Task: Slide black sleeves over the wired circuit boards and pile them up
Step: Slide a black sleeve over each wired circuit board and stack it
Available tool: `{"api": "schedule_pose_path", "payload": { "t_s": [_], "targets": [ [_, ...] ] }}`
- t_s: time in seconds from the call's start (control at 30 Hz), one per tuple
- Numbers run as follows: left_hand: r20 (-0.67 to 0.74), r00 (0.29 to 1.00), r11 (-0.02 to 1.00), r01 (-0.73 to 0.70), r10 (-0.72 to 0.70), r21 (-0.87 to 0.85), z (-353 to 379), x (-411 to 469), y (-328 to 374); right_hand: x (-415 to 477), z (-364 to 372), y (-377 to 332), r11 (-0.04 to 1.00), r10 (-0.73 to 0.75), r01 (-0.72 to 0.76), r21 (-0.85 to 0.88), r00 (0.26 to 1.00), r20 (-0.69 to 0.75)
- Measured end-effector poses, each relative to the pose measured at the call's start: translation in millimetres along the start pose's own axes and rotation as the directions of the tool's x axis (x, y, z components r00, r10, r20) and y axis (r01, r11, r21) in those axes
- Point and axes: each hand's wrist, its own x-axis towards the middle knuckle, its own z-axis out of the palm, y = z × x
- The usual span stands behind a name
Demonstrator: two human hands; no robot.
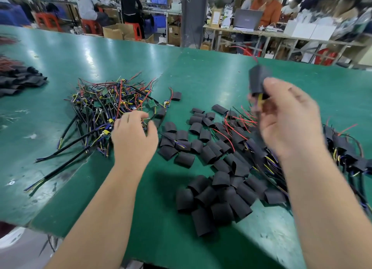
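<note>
Now the right hand point(289, 118) pinches a sleeved board point(258, 81) aloft; the left hand point(133, 132) curls over the wired boards point(104, 99), grip unclear.

Two hands point(134, 137) point(289, 126), one tangle of wired boards point(104, 101), perhaps forty loose black sleeves point(202, 221).

Motion blur smears the right hand point(289, 120) and the black sleeve point(258, 79) it holds, its fingers partly hiding the sleeve's lower end; whether the left hand's point(133, 136) blurred fingertips grip the wired circuit boards point(104, 99) is unclear, and frame edges crop the sleeved pile point(346, 154) at right and the dark pile point(18, 79) at left.
</note>
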Motion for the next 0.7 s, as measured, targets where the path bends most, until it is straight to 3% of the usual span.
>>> {"api": "schedule_pose_path", "payload": {
  "t_s": [0.07, 0.13, 0.2, 0.33, 0.43, 0.63, 0.7],
  "targets": [
    [0.069, 0.983, 0.947, 0.142, -0.169, 0.288, 0.6, 4.3, -14.2, 12.2, -9.5, -22.1, 0.938, -0.237, 0.215, -0.272, 0.970, -0.054],
    [0.143, 0.958, 0.892, 0.170, -0.249, 0.419, 0.1, 5.0, -20.8, 25.2, -26.4, -33.9, 0.692, -0.443, 0.325, -0.644, 0.896, -0.023],
    [0.184, 0.949, 0.862, 0.139, -0.257, 0.487, 1.5, 7.0, -23.9, 32.5, -43.7, -34.7, 0.389, -0.504, 0.252, -0.886, 0.863, 0.025],
    [0.164, 0.950, 0.856, 0.152, -0.264, 0.495, 2.0, 11.6, -26.4, 36.8, -58.7, -11.6, 0.123, -0.388, 0.061, -0.991, 0.922, 0.009],
    [0.165, 0.951, 0.860, 0.152, -0.262, 0.486, 1.0, 11.3, -25.3, 30.5, -62.1, 11.9, 0.055, -0.317, -0.017, -0.998, 0.948, -0.034],
    [-0.003, 0.989, 0.919, 0.140, -0.149, 0.369, 0.4, 5.8, -15.4, 13.9, -62.7, 39.4, 0.155, -0.424, 0.028, -0.988, 0.905, -0.040],
    [0.013, 0.992, 0.917, 0.109, -0.123, 0.383, 3.5, 3.8, -13.0, 11.9, -59.9, 42.6, 0.169, -0.448, 0.071, -0.983, 0.894, -0.013]
  ]
}}
